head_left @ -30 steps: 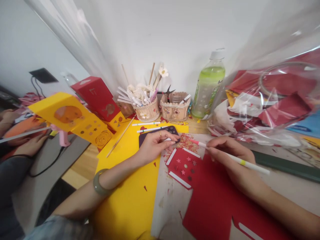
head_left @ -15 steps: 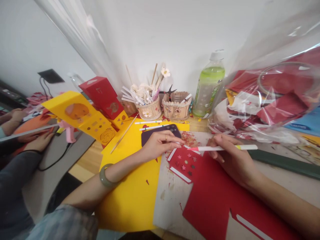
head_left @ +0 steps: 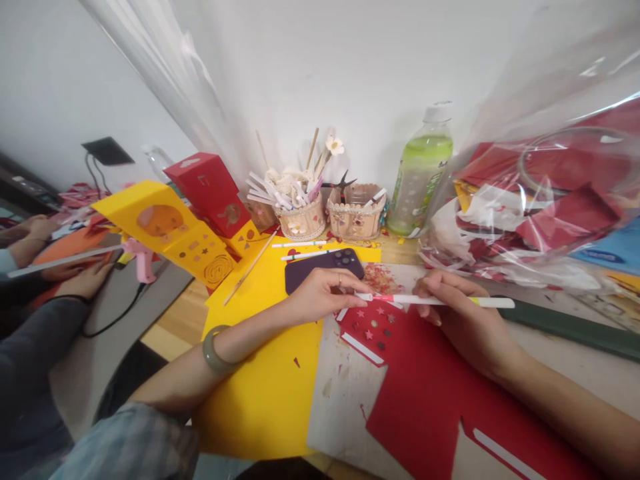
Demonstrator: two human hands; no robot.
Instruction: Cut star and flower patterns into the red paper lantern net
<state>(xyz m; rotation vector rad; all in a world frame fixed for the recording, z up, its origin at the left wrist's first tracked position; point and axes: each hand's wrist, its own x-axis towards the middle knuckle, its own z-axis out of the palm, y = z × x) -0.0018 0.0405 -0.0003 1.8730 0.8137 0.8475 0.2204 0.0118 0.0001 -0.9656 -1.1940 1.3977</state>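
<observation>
My right hand (head_left: pixel 453 307) holds a slim white marker pen (head_left: pixel 415 300) level, its pink end to the left and a yellow band toward the right. The fingertips of my left hand (head_left: pixel 325 293) pinch a small white pen cap (head_left: pixel 365 296), which meets the marker's pink end. Whether the cap is fully seated I cannot tell. Below both hands lies a cut red card sheet (head_left: pixel 425 393) with small stars and dots on it and white strips along its edges. A dark phone (head_left: pixel 295 275) sits just behind my left hand.
Yellow card (head_left: pixel 260 400) covers the table's left part. At the back stand a wooden basket (head_left: pixel 357 220), a pot of sticks (head_left: pixel 300 223) and a green drink bottle (head_left: pixel 423 173). A clear bag of scraps (head_left: pixel 540 213) is right. Co-workers' hands (head_left: pixel 85 280) and a pink glue gun (head_left: pixel 143 260) are left.
The marker's pink end and the cap in my left hand have come together, where a gap was before. The view has shifted slightly.
</observation>
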